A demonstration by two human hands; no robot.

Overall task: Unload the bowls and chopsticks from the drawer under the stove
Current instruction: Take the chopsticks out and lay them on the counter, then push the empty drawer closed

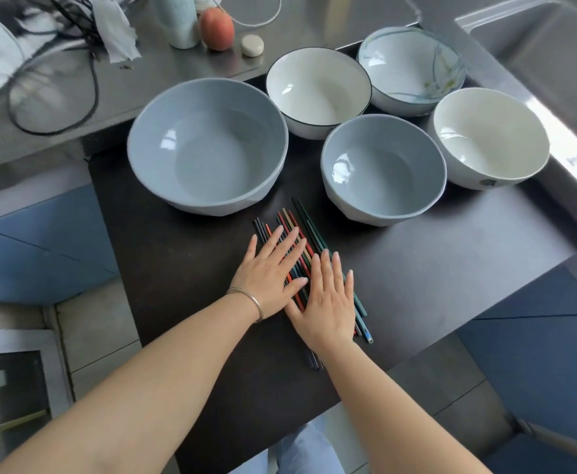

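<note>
Several bowls stand on the dark pulled-out drawer surface (pixel 451 268): a large grey-blue bowl (pixel 208 145), a smaller grey-blue bowl (pixel 383 169), a white bowl with a black rim (pixel 318 90), a patterned white bowl (pixel 412 68) and a plain white bowl (pixel 490 136). A bunch of coloured chopsticks (pixel 300 230) lies in front of the bowls. My left hand (pixel 270 275) and my right hand (pixel 328 299) rest flat on the chopsticks, fingers spread, gripping nothing. A thin bracelet circles my left wrist.
On the steel counter behind lie a peach (pixel 217 29), a small pale round object (pixel 253 45), a pale cup (pixel 177 20), crumpled paper and black cables (pixel 54 97). A steel sink (pixel 547 56) is at the right. Blue cabinet fronts (pixel 41 248) flank the drawer.
</note>
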